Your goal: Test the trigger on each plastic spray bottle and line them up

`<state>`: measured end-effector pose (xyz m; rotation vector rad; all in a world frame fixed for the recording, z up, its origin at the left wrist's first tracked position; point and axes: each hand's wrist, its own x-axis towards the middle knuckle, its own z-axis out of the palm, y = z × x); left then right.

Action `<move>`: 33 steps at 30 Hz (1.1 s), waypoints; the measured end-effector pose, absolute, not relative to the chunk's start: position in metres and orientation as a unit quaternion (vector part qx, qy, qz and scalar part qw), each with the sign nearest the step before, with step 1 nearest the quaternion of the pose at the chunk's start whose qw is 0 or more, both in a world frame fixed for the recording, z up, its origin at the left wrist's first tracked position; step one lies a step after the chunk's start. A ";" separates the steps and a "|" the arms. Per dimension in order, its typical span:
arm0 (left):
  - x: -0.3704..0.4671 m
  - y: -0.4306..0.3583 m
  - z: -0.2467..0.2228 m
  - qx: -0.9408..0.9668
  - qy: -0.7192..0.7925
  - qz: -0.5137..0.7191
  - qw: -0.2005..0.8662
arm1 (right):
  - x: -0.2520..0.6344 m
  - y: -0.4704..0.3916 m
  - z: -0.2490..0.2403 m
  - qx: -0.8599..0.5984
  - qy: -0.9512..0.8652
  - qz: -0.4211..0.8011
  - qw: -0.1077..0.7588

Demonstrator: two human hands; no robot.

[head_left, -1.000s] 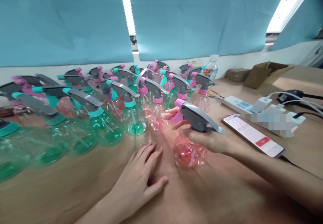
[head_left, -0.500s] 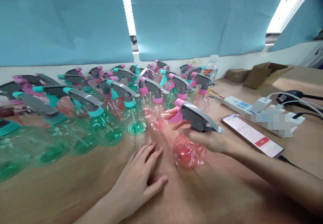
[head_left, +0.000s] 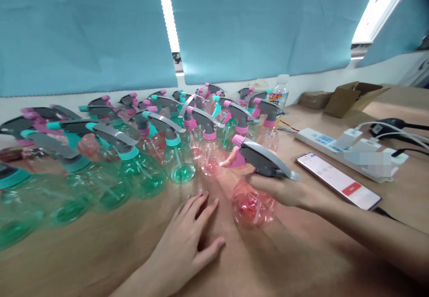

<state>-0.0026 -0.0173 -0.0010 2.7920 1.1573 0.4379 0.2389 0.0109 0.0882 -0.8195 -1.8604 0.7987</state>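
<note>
My right hand [head_left: 281,187] grips a clear pink spray bottle [head_left: 253,207] around its neck, just under the grey trigger head [head_left: 264,158] with a pink nozzle. One finger lies on the pink trigger. The bottle stands on the wooden table [head_left: 100,257]. My left hand [head_left: 186,239] lies flat on the table with its fingers apart, just left of that bottle, holding nothing. Several green and pink spray bottles [head_left: 140,172] stand in rows behind both hands.
A phone [head_left: 338,180] with a lit screen lies right of my right hand. Behind it are a white power strip [head_left: 321,140] with plugs and cables. Cardboard boxes [head_left: 351,97] and a drink bottle [head_left: 279,92] stand at the back by the blue curtain.
The view has shifted slightly. My right hand's fingers have closed in tighter on the pink trigger. The left hand stays flat on the table.
</note>
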 end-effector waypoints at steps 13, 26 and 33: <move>-0.003 -0.016 -0.001 0.912 0.379 0.149 0.050 | 0.241 0.009 0.090 -0.356 -0.757 0.331 0.437; -0.002 -0.016 0.000 0.911 0.379 0.152 0.055 | 0.239 0.010 0.080 -0.375 -0.726 0.344 0.463; -0.003 -0.017 -0.003 0.911 0.379 0.153 0.051 | 0.238 0.011 0.078 -0.355 -0.723 0.376 0.458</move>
